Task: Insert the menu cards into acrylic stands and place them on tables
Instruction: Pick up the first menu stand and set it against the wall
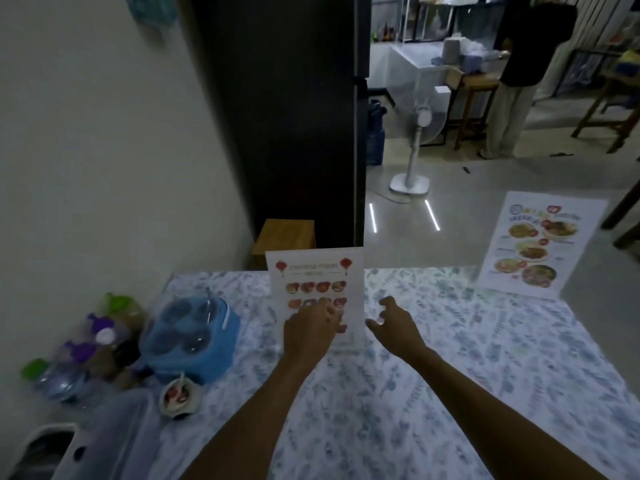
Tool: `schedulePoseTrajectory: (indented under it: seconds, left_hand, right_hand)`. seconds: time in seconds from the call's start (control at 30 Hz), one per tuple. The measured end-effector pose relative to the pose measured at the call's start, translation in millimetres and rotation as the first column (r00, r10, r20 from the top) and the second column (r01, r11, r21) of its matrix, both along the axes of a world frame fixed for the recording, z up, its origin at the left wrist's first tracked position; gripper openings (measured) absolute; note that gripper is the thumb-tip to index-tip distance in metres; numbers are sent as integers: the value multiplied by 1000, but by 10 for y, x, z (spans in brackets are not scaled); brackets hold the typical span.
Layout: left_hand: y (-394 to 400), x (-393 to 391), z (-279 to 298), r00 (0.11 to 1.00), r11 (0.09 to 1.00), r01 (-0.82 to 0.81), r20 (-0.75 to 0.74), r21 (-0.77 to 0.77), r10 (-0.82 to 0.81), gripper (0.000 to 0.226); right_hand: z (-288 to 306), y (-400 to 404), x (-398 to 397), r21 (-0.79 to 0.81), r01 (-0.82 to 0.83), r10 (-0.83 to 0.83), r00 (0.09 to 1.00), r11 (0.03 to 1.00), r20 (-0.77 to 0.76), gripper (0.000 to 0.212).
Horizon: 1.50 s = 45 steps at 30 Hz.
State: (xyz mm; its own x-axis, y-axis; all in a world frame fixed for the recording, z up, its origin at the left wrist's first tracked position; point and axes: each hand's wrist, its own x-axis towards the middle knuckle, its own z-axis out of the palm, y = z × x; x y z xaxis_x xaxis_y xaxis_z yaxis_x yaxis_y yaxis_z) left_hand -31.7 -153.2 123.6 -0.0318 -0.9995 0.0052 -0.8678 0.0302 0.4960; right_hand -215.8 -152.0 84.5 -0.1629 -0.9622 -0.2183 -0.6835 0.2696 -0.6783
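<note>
A menu card with red lanterns and small dish photos stands upright in a clear acrylic stand (317, 282) near the middle of the floral-cloth table (450, 358). My left hand (310, 332) is in front of its lower part, fingers curled against the card face. My right hand (393, 325) hovers just right of the stand, fingers spread, holding nothing. A second menu card with larger dish photos stands in its own acrylic stand (540, 244) at the table's far right edge.
On the left of the table sit a blue condiment caddy (192, 336), several sauce bottles (93, 344), a small chilli cup (180, 396) and a grey box (114, 434). Beyond are a wooden stool (285, 235), a dark fridge (294, 116), a white fan (414, 147) and a standing person (519, 74).
</note>
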Motion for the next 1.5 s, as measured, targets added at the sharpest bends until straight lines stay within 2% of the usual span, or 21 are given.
schedulePoseTrajectory:
  seconds: [0.07, 0.17, 0.27, 0.33, 0.37, 0.4, 0.47, 0.53, 0.6, 0.8, 0.97, 1.27, 1.37, 1.5]
  left_hand:
    - [-56, 286, 33, 994, 995, -77, 72, -60, 81, 36]
    - [-202, 611, 48, 970, 967, -240, 4, -83, 241, 43]
    - [-378, 792, -1, 931, 934, -351, -129, -68, 341, 79]
    - [-540, 865, -87, 925, 950, -311, -220, 31, 310, 105]
    - [-613, 892, -113, 916, 962, -264, -292, 75, 274, 110]
    - [-680, 921, -156, 902, 970, -220, -358, 100, 241, 106]
    - [-761, 940, -200, 894, 981, -168, -406, 93, 191, 79]
    - [-824, 938, -205, 905, 984, -171, -388, 44, 175, 53]
    - [-898, 940, -171, 914, 981, -193, -359, 24, 189, 44]
    - [-1240, 1119, 23, 922, 982, -187, -347, -7, 173, 52]
    - [-1613, 1492, 363, 924, 983, -167, -359, -75, 130, 42]
    - [-2273, 2960, 565, 938, 964, -254, -261, -75, 227, 54]
    - [-2402, 3508, 452, 934, 958, -281, -244, -48, 262, 50]
    - [-2566, 4044, 265, 927, 944, -329, -199, -25, 318, 43]
  right_hand:
    - [33, -36, 107, -11, 8, -8, 1000, 1000, 15, 71]
    - [69, -133, 178, -25, -12, 12, 1000, 1000, 22, 70]
    - [68, -233, 212, -69, -40, 42, 998, 997, 37, 57]
    - [23, -310, 222, -100, -66, 70, 997, 993, 33, 49]
    - [-12, -349, 226, -111, -75, 79, 996, 991, 40, 46]
    - [-46, -384, 227, -120, -80, 86, 995, 990, 51, 44]
    - [-118, -463, 221, -123, -80, 89, 993, 989, 71, 39]
    - [-164, -564, 196, -113, -91, 100, 992, 989, 74, 33]
    - [-172, -683, 163, -109, -108, 117, 990, 988, 76, 27]
    - [-53, -1039, 285, -149, -163, 177, 981, 975, 84, 31]
    - [222, -1400, 694, -249, -171, 205, 971, 953, 120, 21]
    - [282, -2180, 2071, -286, -206, 273, 938, 936, 216, 19]
    - [181, -2351, 2618, -255, -194, 260, 932, 947, 254, 10]
    - [1, -2546, 3157, -208, -208, 265, 916, 956, 302, 12]
